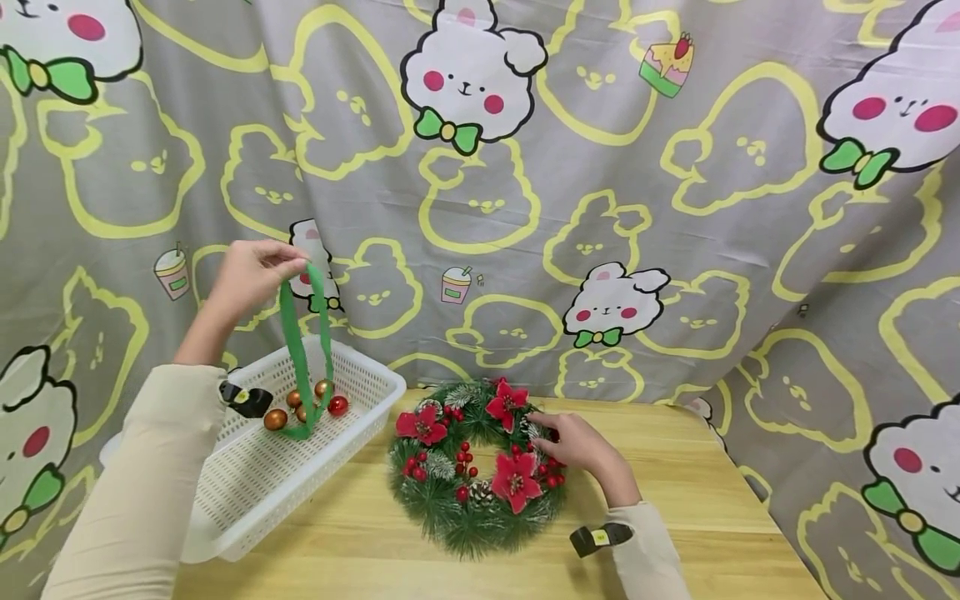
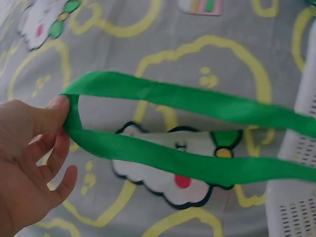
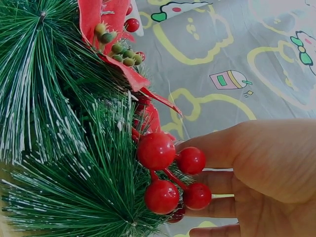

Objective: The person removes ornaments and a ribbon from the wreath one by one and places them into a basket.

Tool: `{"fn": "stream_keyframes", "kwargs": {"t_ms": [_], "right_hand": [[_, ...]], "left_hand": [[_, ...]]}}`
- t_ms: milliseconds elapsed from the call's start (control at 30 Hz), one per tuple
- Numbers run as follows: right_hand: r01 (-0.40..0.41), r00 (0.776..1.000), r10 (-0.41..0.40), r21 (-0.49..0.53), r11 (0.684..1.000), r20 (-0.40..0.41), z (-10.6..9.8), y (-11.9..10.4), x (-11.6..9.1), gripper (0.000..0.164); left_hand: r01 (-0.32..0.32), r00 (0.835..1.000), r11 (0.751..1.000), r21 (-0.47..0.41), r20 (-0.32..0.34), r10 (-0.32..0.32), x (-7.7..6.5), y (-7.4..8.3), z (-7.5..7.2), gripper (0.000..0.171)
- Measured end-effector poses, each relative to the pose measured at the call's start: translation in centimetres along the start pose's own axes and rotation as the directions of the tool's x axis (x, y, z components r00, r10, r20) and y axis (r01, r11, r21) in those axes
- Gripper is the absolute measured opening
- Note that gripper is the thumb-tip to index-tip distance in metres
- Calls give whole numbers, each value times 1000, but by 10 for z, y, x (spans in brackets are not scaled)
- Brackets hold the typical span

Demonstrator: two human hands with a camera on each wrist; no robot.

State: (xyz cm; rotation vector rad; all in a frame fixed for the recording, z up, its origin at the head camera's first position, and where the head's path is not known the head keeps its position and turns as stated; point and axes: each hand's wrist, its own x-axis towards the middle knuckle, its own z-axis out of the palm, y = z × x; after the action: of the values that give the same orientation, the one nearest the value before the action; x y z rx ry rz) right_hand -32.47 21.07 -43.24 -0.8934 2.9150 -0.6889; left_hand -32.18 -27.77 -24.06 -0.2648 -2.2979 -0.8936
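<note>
My left hand [image 1: 258,271] pinches a green ribbon [image 2: 163,94] between thumb and fingers, holding it up over the white basket [image 1: 375,421]. The ribbon hangs as a long loop, its lower end down inside the basket among several copper-coloured balls [image 1: 275,419] and a red ball [image 1: 338,406]. On the table lies a green wreath [image 1: 468,533] with red flowers [image 1: 516,482], pine cones and red berries [image 3: 156,150]. My right hand [image 1: 576,442] rests at the wreath's right side, fingers extended behind the berries; its fingertips are partly hidden by them in the right wrist view.
The wooden table [image 1: 675,500] carries the basket at left and the wreath at centre. A grey curtain [image 1: 480,333] with rabbit prints hangs right behind the table and along its right side. Black straps [image 1: 600,540] circle both wrists.
</note>
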Motion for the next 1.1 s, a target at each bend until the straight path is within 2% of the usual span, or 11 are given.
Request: {"fn": "stream_keyframes", "kwargs": {"t_ms": [167,267,367,500,567,700,767,900,1100], "right_hand": [[0,1000,0,-1,1000,1,1,1,-1,44],[5,1000,-5,1,1000,0,1,2,-1,44],[13,1000,-13,5,1000,4,1,2,-1,44],[13,1000,-13,13,1000,8,0,0,-1,45],[10,1000,-10,13,1000,4,-1,0,-1,45],[-1,1000,2,6,1000,-3,-1,-1,0,44],[-10,1000,10,2,1000,2,-1,-2,1,44],[-4,1000,4,-5,1000,3,0,-1,1,44],[-8,1000,8,3,1000,-4,1,0,2,44]], "left_hand": [[-79,987,995,55,147,70,-2,6,28,16],[-85,970,995,48,233,72,-2,9,44,16],[-86,958,996,33,279,73,-3,11,53,16],[-91,954,995,37,291,76,-5,5,57,16],[-72,954,997,36,293,58,-7,-3,56,17],[-23,951,999,45,310,8,-16,-25,50,18],[6,942,999,53,334,-24,-22,-39,47,18],[40,914,995,88,398,-72,-34,-65,41,19],[77,840,989,128,525,-134,-52,-93,31,20]]}}
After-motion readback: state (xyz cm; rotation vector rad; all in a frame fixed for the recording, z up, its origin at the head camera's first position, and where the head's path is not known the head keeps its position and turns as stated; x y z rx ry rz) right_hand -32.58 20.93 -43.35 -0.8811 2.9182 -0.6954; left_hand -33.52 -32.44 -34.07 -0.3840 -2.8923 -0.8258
